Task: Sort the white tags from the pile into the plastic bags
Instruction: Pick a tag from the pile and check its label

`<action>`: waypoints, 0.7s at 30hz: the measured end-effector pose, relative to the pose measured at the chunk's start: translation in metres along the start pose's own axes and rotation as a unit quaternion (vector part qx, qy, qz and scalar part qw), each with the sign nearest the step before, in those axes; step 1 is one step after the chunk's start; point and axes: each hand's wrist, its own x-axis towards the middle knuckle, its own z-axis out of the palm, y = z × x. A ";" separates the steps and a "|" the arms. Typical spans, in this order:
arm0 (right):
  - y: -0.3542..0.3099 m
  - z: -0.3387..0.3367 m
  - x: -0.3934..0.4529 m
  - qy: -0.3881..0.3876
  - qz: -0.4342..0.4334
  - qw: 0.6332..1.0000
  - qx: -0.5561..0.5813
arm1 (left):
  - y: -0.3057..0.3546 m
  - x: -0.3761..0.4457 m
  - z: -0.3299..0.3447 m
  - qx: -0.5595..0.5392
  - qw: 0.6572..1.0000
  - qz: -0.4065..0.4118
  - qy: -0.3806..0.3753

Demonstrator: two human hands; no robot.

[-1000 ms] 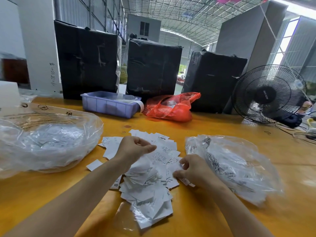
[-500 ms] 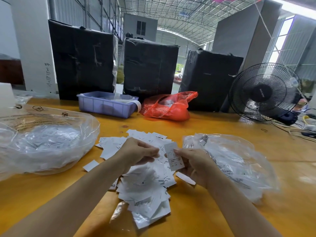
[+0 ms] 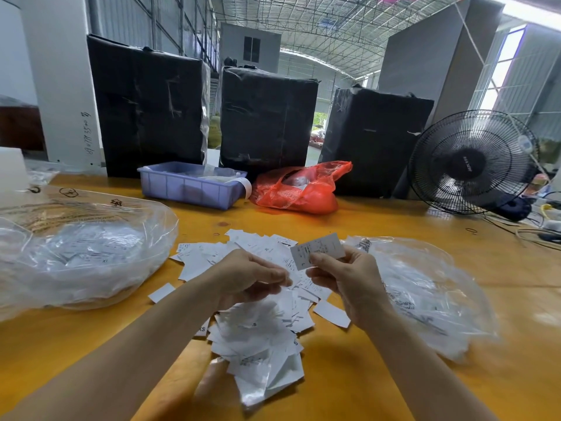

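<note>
A loose pile of white tags [image 3: 258,326] lies in the middle of the yellow table [image 3: 364,384]. My right hand [image 3: 349,281] pinches one printed white tag [image 3: 318,250] and holds it up above the pile. My left hand [image 3: 252,275] hovers over the pile with its fingers curled together; whether it holds a tag cannot be told. A large clear plastic bag [image 3: 79,250] with tags inside sits at the left. A second clear plastic bag [image 3: 425,293] with tags lies at the right, just beyond my right hand.
A purple plastic bin [image 3: 191,186] and a red plastic bag [image 3: 300,192] sit at the back of the table. Three black-wrapped boxes [image 3: 267,117] stand behind them. A black fan [image 3: 470,162] and cables [image 3: 534,232] occupy the far right.
My right hand picked one tag out of the pile and raised it, turning its printed face up. My left hand stayed curled over the pile.
</note>
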 end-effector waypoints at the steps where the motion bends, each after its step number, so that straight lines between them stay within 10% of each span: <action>1: 0.000 0.001 -0.001 0.001 -0.017 0.999 -0.031 | 0.000 0.000 0.000 -0.002 1.000 0.000 -0.001; 21: 0.005 0.007 -0.007 -0.060 -0.082 0.983 -0.150 | 0.000 -0.001 -0.002 0.011 1.000 -0.014 -0.022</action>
